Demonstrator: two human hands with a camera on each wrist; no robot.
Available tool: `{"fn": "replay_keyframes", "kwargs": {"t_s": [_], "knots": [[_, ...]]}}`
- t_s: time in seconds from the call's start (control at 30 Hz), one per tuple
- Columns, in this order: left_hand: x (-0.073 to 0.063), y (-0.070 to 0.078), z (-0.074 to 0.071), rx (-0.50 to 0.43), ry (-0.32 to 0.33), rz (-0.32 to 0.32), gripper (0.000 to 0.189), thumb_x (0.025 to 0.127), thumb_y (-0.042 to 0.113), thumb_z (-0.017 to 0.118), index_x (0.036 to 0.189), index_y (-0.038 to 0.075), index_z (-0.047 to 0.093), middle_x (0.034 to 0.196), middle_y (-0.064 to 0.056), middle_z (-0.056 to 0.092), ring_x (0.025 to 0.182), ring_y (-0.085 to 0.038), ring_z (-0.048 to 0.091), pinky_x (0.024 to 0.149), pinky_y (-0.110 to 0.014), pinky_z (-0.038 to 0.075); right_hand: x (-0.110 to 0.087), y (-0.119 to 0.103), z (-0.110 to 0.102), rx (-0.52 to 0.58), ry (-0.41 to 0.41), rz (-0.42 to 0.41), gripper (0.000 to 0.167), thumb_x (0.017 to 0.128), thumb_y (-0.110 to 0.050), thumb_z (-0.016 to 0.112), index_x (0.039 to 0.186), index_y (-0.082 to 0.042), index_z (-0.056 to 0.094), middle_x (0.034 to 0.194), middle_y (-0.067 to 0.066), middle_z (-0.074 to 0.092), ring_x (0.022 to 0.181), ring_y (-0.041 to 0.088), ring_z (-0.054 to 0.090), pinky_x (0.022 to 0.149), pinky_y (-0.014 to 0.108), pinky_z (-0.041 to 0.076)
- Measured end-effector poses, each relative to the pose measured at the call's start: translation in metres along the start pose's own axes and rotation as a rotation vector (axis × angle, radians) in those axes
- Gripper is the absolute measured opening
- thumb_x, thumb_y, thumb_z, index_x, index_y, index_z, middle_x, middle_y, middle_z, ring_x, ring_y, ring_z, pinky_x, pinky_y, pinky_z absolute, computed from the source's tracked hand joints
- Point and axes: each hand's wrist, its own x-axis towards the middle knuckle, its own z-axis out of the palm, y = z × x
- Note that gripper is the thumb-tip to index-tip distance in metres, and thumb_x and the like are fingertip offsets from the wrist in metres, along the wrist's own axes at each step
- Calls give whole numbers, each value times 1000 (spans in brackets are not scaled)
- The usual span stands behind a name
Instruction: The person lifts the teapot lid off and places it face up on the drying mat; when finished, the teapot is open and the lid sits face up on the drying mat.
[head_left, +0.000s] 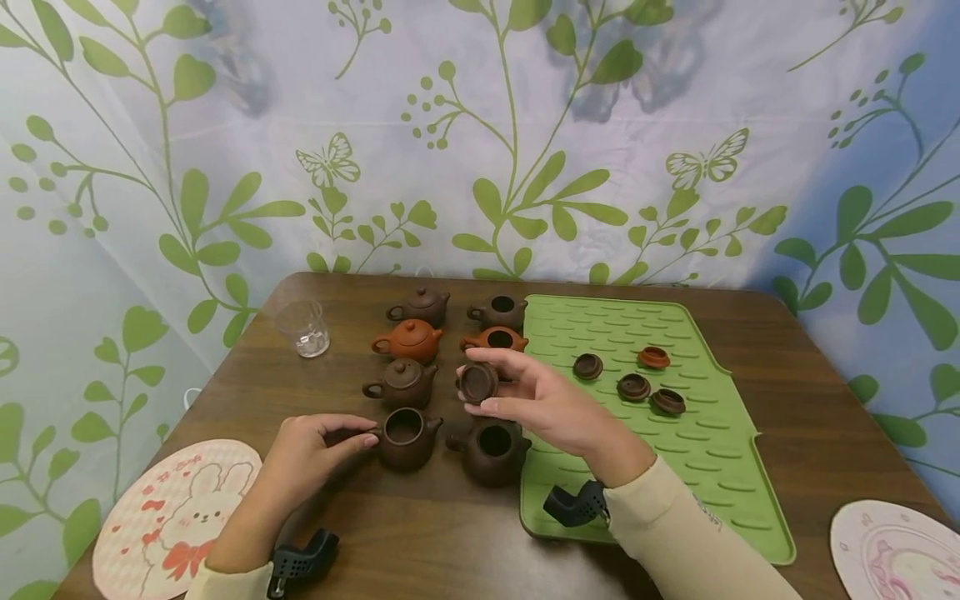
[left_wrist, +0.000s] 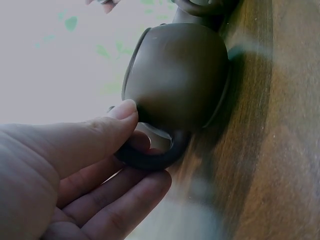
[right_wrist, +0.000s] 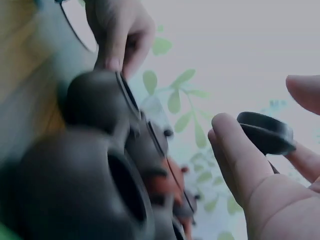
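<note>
A lidless dark brown teapot (head_left: 405, 452) stands at the near end of the left row. My left hand (head_left: 309, 457) pinches its handle (left_wrist: 152, 159) between thumb and fingers; the left wrist view shows the pot's rounded side close up. Above the right row, my right hand (head_left: 551, 408) holds a small dark brown teapot lid (head_left: 478, 382), its hollow underside facing the head camera. The right wrist view shows that lid (right_wrist: 267, 131) edge-on between the fingers. Just below the right hand sits another lidless brown teapot (head_left: 495, 454).
Lidded teapots, including an orange one (head_left: 415, 340), line the left row. Farther back stand a lidless orange teapot (head_left: 497, 340) and a lidless brown one (head_left: 501, 312). Several loose lids (head_left: 633, 387) lie on a green mat (head_left: 720, 450). A clear glass (head_left: 311, 337) and a rabbit placemat (head_left: 165, 492) are leftward.
</note>
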Motion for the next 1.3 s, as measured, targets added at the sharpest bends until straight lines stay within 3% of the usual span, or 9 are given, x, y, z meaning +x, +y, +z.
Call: {"fn": "replay_keyframes", "kwargs": {"t_s": [0.2, 0.33, 0.47, 0.7, 0.87, 0.97, 1.13, 1.3], "knots": [[0, 2, 0, -6, 2, 2, 12, 88, 24, 90, 100, 25, 86, 93, 17, 76, 91, -9, 72, 79, -38, 59, -28, -7, -29, -145, 215, 48, 65, 100, 4, 71, 158, -3, 44, 156, 25, 43, 130, 43, 58, 107, 56, 45], [0, 2, 0, -13, -1, 13, 12, 89, 24, 89, 100, 25, 86, 94, 17, 76, 91, -9, 72, 79, -37, 59, -45, -8, -45, -319, 400, 129, 61, 100, -4, 75, 155, -9, 50, 146, 21, 55, 124, 33, 64, 103, 53, 50], [0, 1, 1, -18, 6, 18, 12, 88, 23, 89, 100, 25, 86, 94, 17, 76, 90, -9, 72, 78, -35, 59, -60, -5, -58, -499, 495, 199, 60, 100, -14, 76, 155, -13, 52, 142, 16, 59, 122, 30, 64, 100, 48, 54], [0, 0, 0, -25, 6, 15, 12, 88, 23, 89, 100, 25, 86, 94, 17, 76, 90, -9, 72, 77, -34, 59, -78, 0, -71, -759, 512, 226, 56, 100, -13, 77, 151, -7, 54, 138, 14, 62, 118, 30, 66, 87, 38, 58], [-1, -1, 0, -18, 7, 12, 12, 89, 24, 89, 100, 26, 86, 94, 18, 76, 90, -9, 72, 78, -35, 59, -84, 3, -72, -870, 506, 259, 54, 96, -13, 81, 144, -3, 59, 117, 10, 69, 99, 23, 68, 72, 38, 56], [0, -1, 0, -20, 2, 11, 12, 89, 25, 89, 101, 26, 86, 94, 17, 76, 91, -9, 72, 79, -35, 59, -85, 4, -71, -924, 491, 276, 52, 95, -14, 83, 141, -4, 61, 120, 12, 68, 90, 22, 65, 67, 40, 52], [0, -1, 0, -15, -6, 5, 12, 89, 26, 88, 101, 27, 86, 95, 17, 76, 92, -9, 72, 80, -37, 59, -88, 7, -73, -1011, 471, 301, 51, 93, -17, 84, 140, -9, 64, 136, 15, 62, 97, 24, 64, 73, 42, 51], [0, 0, 0, -11, -6, 5, 12, 89, 26, 88, 101, 27, 86, 95, 18, 76, 93, -10, 72, 80, -38, 59, -91, 10, -77, -1006, 473, 294, 52, 93, -15, 85, 140, -9, 64, 128, 12, 65, 98, 23, 65, 74, 42, 53]]}}
